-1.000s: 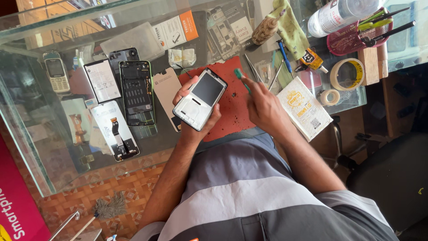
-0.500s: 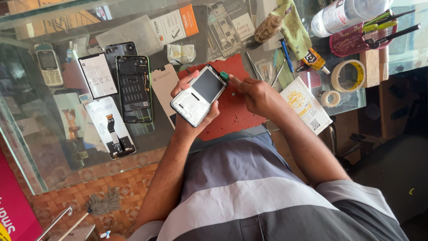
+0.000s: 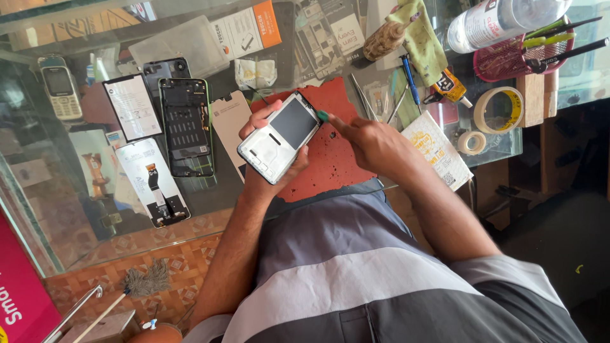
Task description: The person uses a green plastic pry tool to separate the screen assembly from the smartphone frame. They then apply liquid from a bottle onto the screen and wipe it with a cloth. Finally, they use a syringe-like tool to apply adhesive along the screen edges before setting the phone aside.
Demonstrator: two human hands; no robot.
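My left hand (image 3: 267, 162) holds an opened phone frame (image 3: 279, 136), silvery with a dark panel, tilted above a red work mat (image 3: 333, 159). My right hand (image 3: 375, 143) grips a small green-handled tool (image 3: 321, 115) whose tip touches the upper corner of the phone frame. To the left on the glass counter lie a black phone body with a green rim (image 3: 186, 127), a replacement screen with a flex cable (image 3: 155, 184) and a flat screen panel (image 3: 132, 107).
An old keypad phone (image 3: 59, 86) lies far left. Tape rolls (image 3: 499, 109), a glue tube (image 3: 451, 86), tweezers (image 3: 362, 95), a blue pen (image 3: 410, 76), a pink basket of tools (image 3: 515, 60), a white bottle (image 3: 502, 19) and small boxes (image 3: 244, 32) crowd the counter. A booklet (image 3: 438, 149) lies by my right wrist.
My right hand has come left from the mat with the green tool until its tip touches the phone frame's corner. My left hand keeps hold of the frame.
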